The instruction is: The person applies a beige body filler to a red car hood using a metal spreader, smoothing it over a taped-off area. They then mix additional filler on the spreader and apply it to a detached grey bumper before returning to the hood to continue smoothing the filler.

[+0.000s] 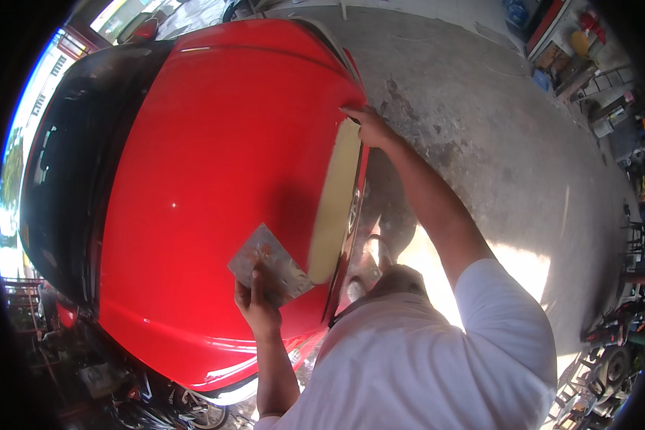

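Note:
My left hand point(258, 304) grips a square metal plate point(269, 251) by its near edge, with the thumb on top. The plate is smeared with pale material and is held over the red car hood point(208, 143). A pale yellow band of filler point(335, 190) runs along the hood's front edge, to the right of the plate. At the far end of that band is my right hand point(373, 129), its arm stretched out. Its fingers are bent at the hood's edge around something small that I cannot make out.
The car's dark windshield point(72, 150) lies to the left. Grey concrete floor point(494, 136) spreads to the right, with sunlit patches near my feet. Tools and clutter point(609, 358) line the right wall. A motorcycle wheel point(201, 410) shows below the car at lower left.

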A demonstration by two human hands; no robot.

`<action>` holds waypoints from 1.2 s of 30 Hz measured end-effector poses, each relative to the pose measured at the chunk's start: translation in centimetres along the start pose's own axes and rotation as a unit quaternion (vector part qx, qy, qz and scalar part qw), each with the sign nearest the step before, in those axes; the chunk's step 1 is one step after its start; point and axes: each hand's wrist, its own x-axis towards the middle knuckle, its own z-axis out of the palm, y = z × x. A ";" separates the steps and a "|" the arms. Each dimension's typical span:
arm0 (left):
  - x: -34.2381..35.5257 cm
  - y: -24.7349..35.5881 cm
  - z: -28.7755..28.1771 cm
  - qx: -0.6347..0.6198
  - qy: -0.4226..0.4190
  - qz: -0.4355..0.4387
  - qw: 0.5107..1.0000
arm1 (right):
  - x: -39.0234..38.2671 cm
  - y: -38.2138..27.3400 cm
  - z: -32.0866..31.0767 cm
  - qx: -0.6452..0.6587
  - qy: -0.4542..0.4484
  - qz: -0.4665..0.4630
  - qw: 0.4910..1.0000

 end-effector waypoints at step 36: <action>-1.5 -0.6 -4.7 -0.044 -0.070 -0.024 0.996 | -16.6 -9.4 7.5 0.026 0.071 0.001 0.997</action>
